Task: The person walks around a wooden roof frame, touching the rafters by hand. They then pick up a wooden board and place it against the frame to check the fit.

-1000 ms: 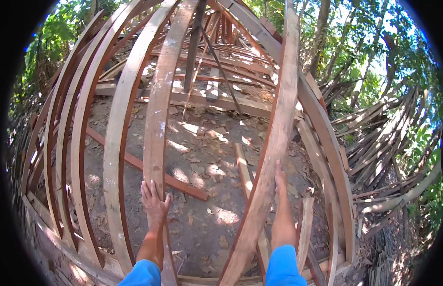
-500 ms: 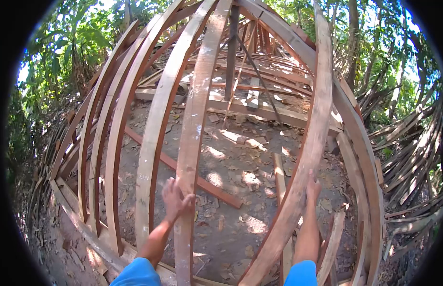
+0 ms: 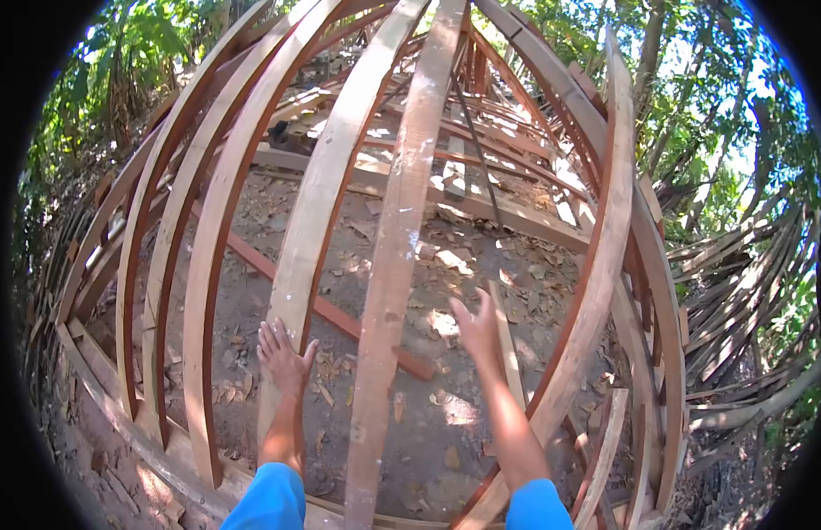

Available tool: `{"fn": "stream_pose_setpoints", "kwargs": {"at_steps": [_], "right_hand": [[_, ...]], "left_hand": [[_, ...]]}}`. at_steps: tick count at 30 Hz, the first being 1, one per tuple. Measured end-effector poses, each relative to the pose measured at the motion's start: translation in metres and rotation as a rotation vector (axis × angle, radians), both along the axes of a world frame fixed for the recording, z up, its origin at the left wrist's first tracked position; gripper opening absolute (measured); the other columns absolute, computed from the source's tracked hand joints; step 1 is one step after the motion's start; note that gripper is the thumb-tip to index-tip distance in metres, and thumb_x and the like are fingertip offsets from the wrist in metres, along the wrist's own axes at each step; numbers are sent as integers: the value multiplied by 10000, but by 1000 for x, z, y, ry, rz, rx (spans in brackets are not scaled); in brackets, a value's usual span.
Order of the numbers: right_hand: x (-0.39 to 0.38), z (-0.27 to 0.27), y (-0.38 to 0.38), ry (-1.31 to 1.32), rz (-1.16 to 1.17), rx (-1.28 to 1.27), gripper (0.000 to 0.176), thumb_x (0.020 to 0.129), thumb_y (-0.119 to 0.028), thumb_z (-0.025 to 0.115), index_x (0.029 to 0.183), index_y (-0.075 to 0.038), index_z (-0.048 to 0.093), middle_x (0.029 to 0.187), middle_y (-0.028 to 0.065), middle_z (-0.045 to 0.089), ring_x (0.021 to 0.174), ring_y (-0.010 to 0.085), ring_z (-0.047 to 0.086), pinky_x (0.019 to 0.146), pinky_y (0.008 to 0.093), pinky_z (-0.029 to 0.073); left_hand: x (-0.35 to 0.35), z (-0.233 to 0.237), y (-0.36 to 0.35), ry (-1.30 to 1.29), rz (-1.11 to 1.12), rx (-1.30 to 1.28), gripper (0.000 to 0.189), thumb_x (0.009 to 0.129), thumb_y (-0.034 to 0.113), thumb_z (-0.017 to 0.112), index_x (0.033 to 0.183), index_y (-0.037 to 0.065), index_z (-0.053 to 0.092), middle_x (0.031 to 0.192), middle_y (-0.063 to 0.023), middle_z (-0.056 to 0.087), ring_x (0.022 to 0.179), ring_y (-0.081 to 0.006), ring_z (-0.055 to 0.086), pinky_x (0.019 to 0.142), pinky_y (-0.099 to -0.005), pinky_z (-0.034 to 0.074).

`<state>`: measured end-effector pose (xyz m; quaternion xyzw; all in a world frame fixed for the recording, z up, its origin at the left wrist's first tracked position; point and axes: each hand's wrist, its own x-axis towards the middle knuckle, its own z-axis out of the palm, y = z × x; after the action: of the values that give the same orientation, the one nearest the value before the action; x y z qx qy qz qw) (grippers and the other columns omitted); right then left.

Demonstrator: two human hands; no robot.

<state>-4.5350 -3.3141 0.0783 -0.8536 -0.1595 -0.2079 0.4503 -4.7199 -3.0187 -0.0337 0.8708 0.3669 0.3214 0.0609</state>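
Observation:
My left hand (image 3: 285, 358) lies with fingers stretched out over a pale wooden rafter (image 3: 311, 221), its palm against the lower part of that board. To its right stands another rafter (image 3: 395, 238), flecked with white marks, running from the bottom edge up to the ridge. My right hand (image 3: 476, 325) is raised in the gap between this board and a loose-looking curved plank (image 3: 596, 265) on the right. Its fingers are apart and hold nothing.
More rafters (image 3: 218, 221) slope up at the left from a bottom beam (image 3: 141, 442). A reddish board (image 3: 340, 316) lies on the leaf-strewn ground (image 3: 463, 411) behind them. A short upright piece (image 3: 605, 450) stands at lower right. Piled sticks (image 3: 755, 309) and trees flank the frame.
My left hand has gone from the white-flecked rafter to the paler one on its left. My right hand has come off the curved plank and moved left. The view has shifted.

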Motion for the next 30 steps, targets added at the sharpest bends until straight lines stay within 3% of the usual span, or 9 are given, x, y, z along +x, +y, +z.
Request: {"fn": "stream_pose_setpoints", "kwargs": {"at_steps": [3, 6, 9, 10, 13, 16, 25, 28, 30], "right_hand": [[15, -3, 88, 185, 83, 53, 777, 726, -518, 647, 1217, 44, 430, 1205, 261, 476, 1124, 359, 471, 941, 401, 372], [40, 10, 142, 499, 50, 161, 812, 726, -592, 602, 1190, 61, 471, 1152, 273, 519, 1093, 341, 507, 924, 390, 382], [57, 24, 159, 568, 109, 282, 812, 731, -652, 537, 1155, 40, 542, 1143, 223, 553, 1064, 303, 534, 908, 360, 389], [60, 28, 161, 682, 84, 312, 776, 724, -653, 546, 1067, 40, 604, 1081, 210, 588, 1043, 286, 547, 886, 342, 399], [60, 27, 172, 605, 0, 302, 805, 709, -673, 548, 1048, 55, 605, 1045, 213, 599, 1004, 289, 563, 857, 350, 412], [59, 22, 173, 528, -13, 326, 759, 722, -637, 579, 874, 105, 631, 821, 212, 635, 804, 265, 592, 738, 381, 427], [66, 18, 168, 539, -64, 257, 787, 715, -662, 570, 832, 114, 628, 812, 241, 620, 813, 300, 589, 748, 392, 430], [70, 17, 161, 589, -40, 172, 868, 734, -695, 501, 988, 130, 590, 964, 254, 607, 948, 295, 574, 800, 379, 415], [68, 19, 156, 554, -53, 175, 872, 734, -694, 503, 998, 133, 586, 973, 255, 604, 957, 288, 569, 807, 376, 411]], "left_hand": [[0, -3, 8, -21, -17, 0, 919, 687, 552, 639, 1378, 82, 257, 1425, -202, 207, 1310, -351, 209, 1035, -509, 203], [-3, 0, 11, -29, -32, -32, 904, 681, 522, 656, 1371, 82, 273, 1417, -208, 220, 1305, -358, 215, 1038, -507, 200], [-3, 5, 14, -40, -38, -65, 901, 669, 502, 672, 1367, 84, 284, 1416, -206, 226, 1301, -359, 224, 1039, -507, 198], [-4, 4, 15, -43, -40, -75, 902, 667, 499, 676, 1367, 85, 286, 1416, -205, 227, 1300, -359, 227, 1039, -507, 198], [-2, 5, 20, -55, -41, -76, 907, 660, 492, 684, 1368, 90, 284, 1418, -201, 224, 1300, -357, 226, 1040, -507, 197], [-3, 0, 17, -52, -34, -79, 911, 657, 488, 689, 1371, 98, 278, 1422, -196, 217, 1304, -354, 219, 1042, -507, 193], [-2, 0, 19, -37, -31, -96, 917, 651, 480, 697, 1371, 100, 274, 1427, -192, 208, 1306, -352, 215, 1042, -504, 191], [-1, -2, 21, -43, -28, -77, 915, 651, 483, 694, 1369, 98, 278, 1426, -193, 211, 1301, -354, 224, 1037, -505, 200], [-2, -2, 22, -47, -28, -65, 913, 651, 486, 693, 1367, 97, 281, 1424, -194, 215, 1297, -356, 232, 1034, -505, 207]]}}
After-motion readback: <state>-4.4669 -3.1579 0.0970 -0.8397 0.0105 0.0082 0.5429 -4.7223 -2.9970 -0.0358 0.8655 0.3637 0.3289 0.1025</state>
